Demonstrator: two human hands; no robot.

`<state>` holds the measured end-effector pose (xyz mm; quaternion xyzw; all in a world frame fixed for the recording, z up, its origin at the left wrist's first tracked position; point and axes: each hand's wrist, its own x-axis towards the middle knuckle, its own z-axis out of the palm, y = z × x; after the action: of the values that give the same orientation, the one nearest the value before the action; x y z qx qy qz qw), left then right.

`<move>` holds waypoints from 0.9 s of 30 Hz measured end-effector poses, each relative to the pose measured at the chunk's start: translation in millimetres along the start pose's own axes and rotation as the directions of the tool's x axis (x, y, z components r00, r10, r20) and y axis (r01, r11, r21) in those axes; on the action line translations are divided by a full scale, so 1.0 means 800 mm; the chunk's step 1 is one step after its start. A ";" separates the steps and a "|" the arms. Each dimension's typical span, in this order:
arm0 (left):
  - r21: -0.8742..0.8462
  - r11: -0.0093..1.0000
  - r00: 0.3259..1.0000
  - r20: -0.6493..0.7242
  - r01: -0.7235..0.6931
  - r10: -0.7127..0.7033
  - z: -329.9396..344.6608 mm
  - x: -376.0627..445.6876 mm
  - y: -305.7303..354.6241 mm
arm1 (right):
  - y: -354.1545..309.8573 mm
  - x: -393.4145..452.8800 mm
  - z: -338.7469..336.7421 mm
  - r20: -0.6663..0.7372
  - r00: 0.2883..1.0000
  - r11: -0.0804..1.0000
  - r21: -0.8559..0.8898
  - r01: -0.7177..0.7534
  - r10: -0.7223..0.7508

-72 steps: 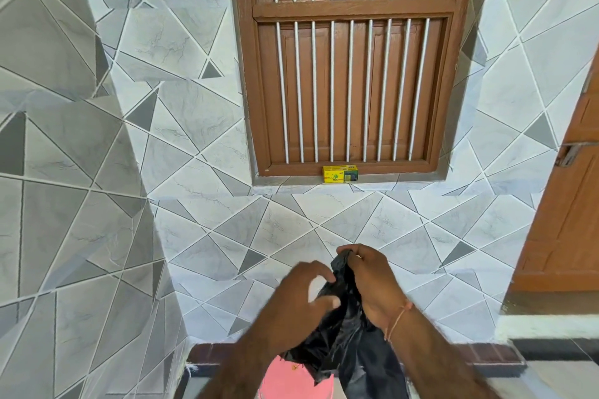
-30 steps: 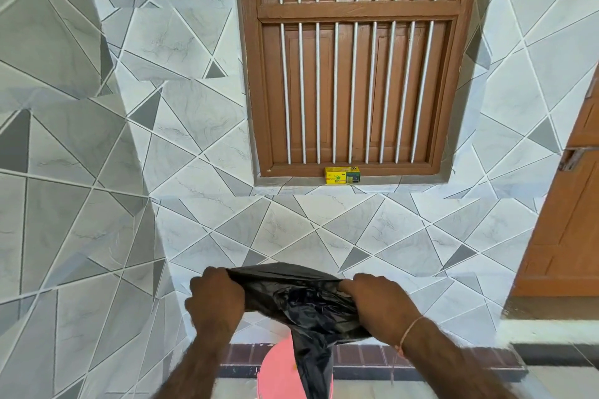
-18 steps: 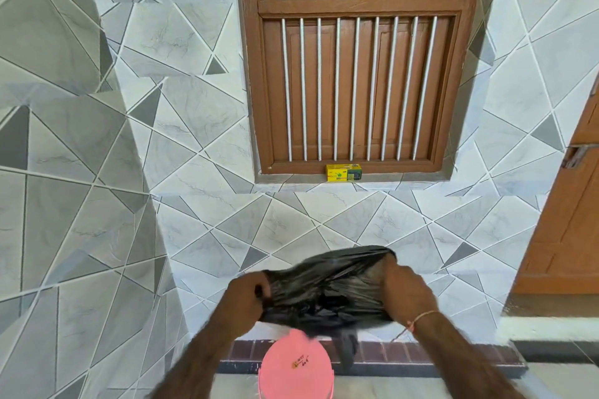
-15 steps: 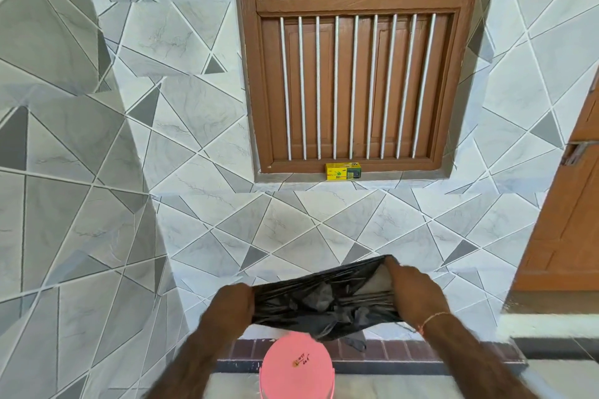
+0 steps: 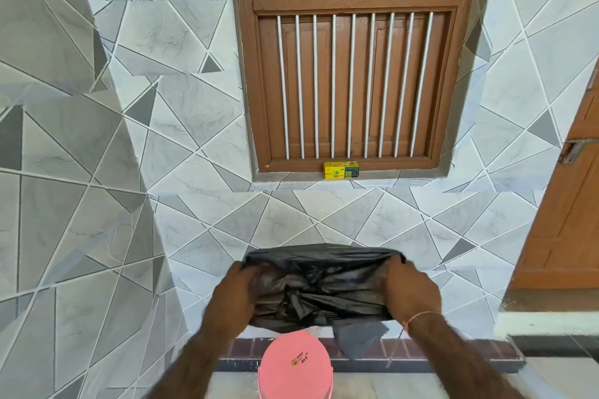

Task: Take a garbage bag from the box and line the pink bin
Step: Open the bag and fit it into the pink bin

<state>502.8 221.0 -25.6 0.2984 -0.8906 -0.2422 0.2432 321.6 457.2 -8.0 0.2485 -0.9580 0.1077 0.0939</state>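
A crumpled black plastic garbage bag (image 5: 319,288) is held stretched open directly above the round pink plastic bin (image 5: 295,366), which stands at the foot of the tiled wall. The left side of the bag's mouth is clamped by the left hand (image 5: 234,296) and the right side by the right hand (image 5: 411,293); both are closed on the film and held well apart, above and to either side of the bin. A loose corner of the bag hangs down just to the right of the bin's top. The small yellow-and-green cardboard box (image 5: 340,170) is seen well above the bin, on the ledge under the brown wooden barred window (image 5: 353,55).

The bag has not yet been lowered, so the lining is judged to be only beginning. What is seen of the bin is a flat pink surface with a small sticker, possibly a closed lid; if so, the bag could not be pushed in. The thin film could also slip from one grip, or the mouth could miss the rim on one side.
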 end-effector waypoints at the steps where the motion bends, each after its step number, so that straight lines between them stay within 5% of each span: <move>1: 0.181 0.981 0.993 0.106 -0.073 0.055 -0.003 -0.001 -0.010 | 0.013 0.005 -0.002 -0.019 1.000 1.000 -0.017 -0.008 0.008; 5: 0.478 0.878 0.986 0.147 -0.004 -0.076 -0.019 -0.008 -0.031 | 0.046 0.014 -0.003 0.008 0.997 0.991 -0.109 0.081 -0.081; 7: 0.441 0.892 0.994 -0.004 0.100 -0.110 -0.021 -0.002 -0.029 | 0.041 0.013 -0.001 0.032 0.989 0.976 -0.159 0.147 -0.143; 9: 0.173 0.942 0.950 -0.177 0.287 -0.257 -0.019 0.008 -0.029 | 0.035 0.012 0.000 0.044 0.988 0.967 -0.203 0.154 -0.148; 11: -0.315 0.861 0.845 -0.238 0.398 -0.478 -0.023 0.014 -0.020 | 0.032 0.012 0.002 0.044 0.992 0.968 -0.216 0.127 -0.120; 13: -0.761 0.532 0.749 -0.092 0.372 -0.656 -0.022 0.014 -0.005 | 0.029 0.015 0.005 0.029 0.999 0.989 -0.141 0.045 -0.041; 14: -0.873 0.366 0.724 -0.021 0.323 -0.689 -0.022 0.013 0.005 | 0.026 0.016 0.006 0.036 0.999 0.999 -0.050 -0.017 0.018; 15: -0.903 0.319 0.724 -0.014 0.287 -0.689 -0.020 0.010 0.010 | 0.024 0.019 0.007 0.058 0.995 0.995 0.051 -0.087 0.084; 16: -0.865 0.414 0.749 -0.071 0.282 -0.659 -0.019 0.010 0.010 | 0.024 0.021 0.006 0.091 0.986 0.979 0.138 -0.151 0.139; 17: -0.730 0.618 0.806 -0.162 0.290 -0.569 -0.017 0.011 0.003 | 0.027 0.024 0.006 0.105 0.978 0.961 0.192 -0.197 0.180; 18: -0.454 0.843 0.884 -0.212 0.289 -0.418 -0.016 0.012 -0.008 | 0.033 0.027 0.005 0.095 0.971 0.950 0.208 -0.235 0.219; 19: -0.128 0.956 0.946 -0.160 0.262 -0.281 -0.017 0.012 -0.017 | 0.041 0.029 0.003 0.078 0.963 0.943 0.194 -0.270 0.259; 20: 0.161 0.963 0.976 -0.074 0.215 -0.205 -0.020 0.010 -0.023 | 0.049 0.031 0.000 0.064 0.957 0.943 0.161 -0.291 0.285; 22: 0.398 0.901 0.977 0.045 0.172 -0.207 -0.023 0.002 -0.034 | 0.063 0.035 0.001 0.066 0.965 0.962 0.090 -0.257 0.252; 27: 0.444 0.884 0.945 0.199 0.149 -0.259 -0.018 0.007 -0.042 | 0.054 0.030 0.005 0.199 0.975 0.991 -0.113 -0.076 0.097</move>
<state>520.7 189.5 -32.5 0.4035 -0.9085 -0.1040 0.0304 278.7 481.8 -13.4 0.2110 -0.9768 0.0353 0.0034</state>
